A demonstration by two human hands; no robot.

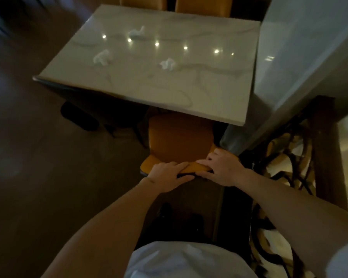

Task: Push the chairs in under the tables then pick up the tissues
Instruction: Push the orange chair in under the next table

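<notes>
Chair-pushing step in hand: left hand [167, 176] and right hand [219, 169] both clamped on backrest top of orange chair [179, 137], seat partly under counter [189, 93]. Next, likely: push fully in, then gather three tissues [101, 57] on counter.

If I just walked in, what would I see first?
Probably the two hands, left hand and right hand, gripping the back of an orange chair at the near edge of a shiny table. Next, three crumpled white tissues lying on the tabletop's left half.
</notes>
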